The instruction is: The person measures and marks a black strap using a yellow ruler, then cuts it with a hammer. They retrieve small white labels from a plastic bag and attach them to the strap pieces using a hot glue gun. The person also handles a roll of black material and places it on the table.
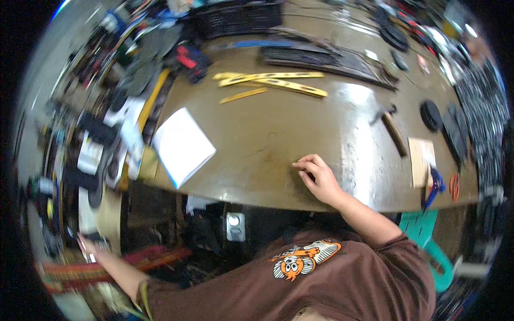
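My right hand [319, 178] is over the near edge of the brown tabletop [267, 139]. Its fingers are loosely bent and apart, and nothing shows in them. Far off to the left, my left arm stretches out to the cluttered shelving, where my left hand [90, 248] is small and smeared by motion. A dark item and a pale, shiny one lie close to it; whether it grips either cannot be made out. On the table's left part rests a white pad of paper [183, 147] with a blue edge.
Yellow folding rulers [272, 80] lie toward the back, before a dark metal bar [326, 63]. Rightward are a hammer [394, 132], black tape rolls [430, 115], cardboard [422, 160], a blue-handled tool [435, 186] and orange-handled scissors [454, 187]. A green plastic chair [420, 230] stands at right.
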Motion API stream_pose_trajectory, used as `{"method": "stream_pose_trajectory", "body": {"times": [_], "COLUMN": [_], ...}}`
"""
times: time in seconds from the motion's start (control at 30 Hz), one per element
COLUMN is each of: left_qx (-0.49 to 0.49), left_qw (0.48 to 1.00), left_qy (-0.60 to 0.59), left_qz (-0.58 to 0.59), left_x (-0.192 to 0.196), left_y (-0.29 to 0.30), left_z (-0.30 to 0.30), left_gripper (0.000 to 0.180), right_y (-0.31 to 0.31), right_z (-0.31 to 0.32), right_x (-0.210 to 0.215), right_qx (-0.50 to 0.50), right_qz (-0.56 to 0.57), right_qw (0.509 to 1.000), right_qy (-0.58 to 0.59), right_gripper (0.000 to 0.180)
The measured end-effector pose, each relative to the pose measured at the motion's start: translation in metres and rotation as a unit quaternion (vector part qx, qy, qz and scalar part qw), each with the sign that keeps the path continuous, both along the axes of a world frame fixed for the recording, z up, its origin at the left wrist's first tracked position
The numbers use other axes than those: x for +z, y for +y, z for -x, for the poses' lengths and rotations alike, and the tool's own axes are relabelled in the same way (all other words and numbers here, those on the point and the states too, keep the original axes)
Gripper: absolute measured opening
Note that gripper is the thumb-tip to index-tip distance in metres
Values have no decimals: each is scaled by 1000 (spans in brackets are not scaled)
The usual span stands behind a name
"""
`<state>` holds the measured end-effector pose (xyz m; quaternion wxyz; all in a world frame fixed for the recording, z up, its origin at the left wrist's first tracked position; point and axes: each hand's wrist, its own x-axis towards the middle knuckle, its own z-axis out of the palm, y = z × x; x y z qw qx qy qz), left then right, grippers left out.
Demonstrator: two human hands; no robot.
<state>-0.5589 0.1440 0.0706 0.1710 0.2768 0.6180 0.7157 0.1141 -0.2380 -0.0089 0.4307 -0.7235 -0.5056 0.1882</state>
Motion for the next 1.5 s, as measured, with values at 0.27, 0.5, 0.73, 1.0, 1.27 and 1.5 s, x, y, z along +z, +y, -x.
{"method": "stream_pose_trajectory", "body": {"times": [0.27, 0.5, 0.73, 1.0, 1.27, 1.5], "left_qx": [53, 302, -146, -392, -782, -934], "left_qw": [964, 796, 840, 735, 553, 349], "left_qy": [182, 431, 322, 416, 248, -44], "left_qz": [188, -299, -412, -366, -149, 64], "left_x": [-79, 11, 35, 20, 6, -18], "left_y": [96, 58, -46, -130, -186, -271], "left_z": [75, -68, -380, -531, -659, -727], "left_gripper": [37, 16, 23, 14, 15, 72], "right_y": [10, -79, -95, -172, -152, -67], "right_z": [-23, -196, -282, -426, -412, -165], "right_x": [9, 23, -2, 75, 79, 119], "right_qx": [10, -480, -437, -563, -670, 126], "right_qz": [-53, 260, 294, 383, 155, 14], "right_qw": [991, 756, 783, 700, 719, 889], "right_qy": [-126, -361, -331, -215, -104, -440], "right_gripper": [15, 37, 36, 94, 96, 102]}}
